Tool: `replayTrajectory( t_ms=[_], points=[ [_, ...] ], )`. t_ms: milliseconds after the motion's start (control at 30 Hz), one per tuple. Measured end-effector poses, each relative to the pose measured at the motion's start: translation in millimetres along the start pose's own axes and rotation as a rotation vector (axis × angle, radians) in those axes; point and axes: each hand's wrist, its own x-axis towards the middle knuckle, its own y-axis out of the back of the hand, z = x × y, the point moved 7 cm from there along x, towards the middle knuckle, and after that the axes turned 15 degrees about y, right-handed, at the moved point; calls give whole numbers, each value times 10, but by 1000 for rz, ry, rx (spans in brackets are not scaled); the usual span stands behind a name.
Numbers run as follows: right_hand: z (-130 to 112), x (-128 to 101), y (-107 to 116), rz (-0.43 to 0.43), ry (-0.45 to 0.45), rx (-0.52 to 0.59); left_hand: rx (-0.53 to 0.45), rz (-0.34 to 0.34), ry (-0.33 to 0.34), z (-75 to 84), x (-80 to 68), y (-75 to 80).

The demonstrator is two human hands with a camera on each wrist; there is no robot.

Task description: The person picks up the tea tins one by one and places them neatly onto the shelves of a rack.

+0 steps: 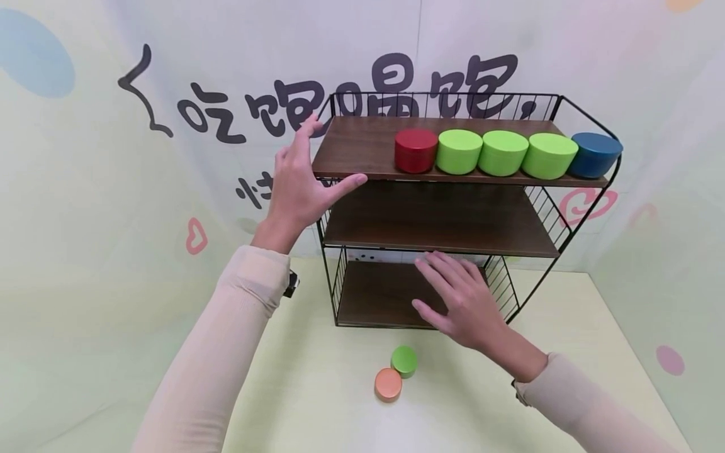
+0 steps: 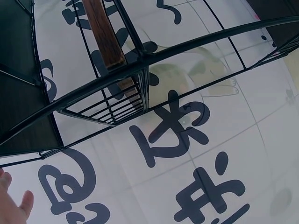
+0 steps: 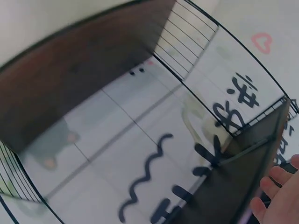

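My left hand (image 1: 297, 179) is raised at the left end of the top shelf (image 1: 357, 145) of a black wire rack, fingers spread, thumb over the shelf's front edge. Whether it touches the board, I cannot tell. My right hand (image 1: 461, 302) hovers before the lower part of the rack, its fingers extended below the middle shelf (image 1: 442, 220); it holds nothing. Along the top shelf stand a red round tin (image 1: 416, 151), three light green tins (image 1: 503, 153) and a blue tin (image 1: 595, 154). Only fingertips of the left hand (image 2: 11, 200) appear in the left wrist view.
On the pale table (image 1: 317, 390) before the rack, a green round tin (image 1: 404, 360) and an orange tin (image 1: 387, 384) lie close together. The bottom shelf (image 1: 379, 292) sits near table level. A printed cloth backdrop (image 1: 215, 63) hangs behind.
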Motion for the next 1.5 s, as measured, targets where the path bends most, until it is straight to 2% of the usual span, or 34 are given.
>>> replayTrajectory(
  t_ms=[167,467,767,900,1267,1500],
  points=[
    [-58,-202,-202,-42,-40,35,2,3,2,-6,-2,-4],
    [-181,-501,-479,-55,-77,66,3,-1,9,-3,1,-11],
    [-300,-792,-765,-110,-111,108,-4,-4,12,-8,5,-15],
    [-368,-891,-865,-131,-110,125,-3,-3,10,-10,6,-20],
    [-499,-1112,-1107,-228,-175,184,-13,6,-1,9,2,-6],
    [-570,-1246,-1246,-278,-183,185,-16,2,5,5,-1,-12]
  ],
)
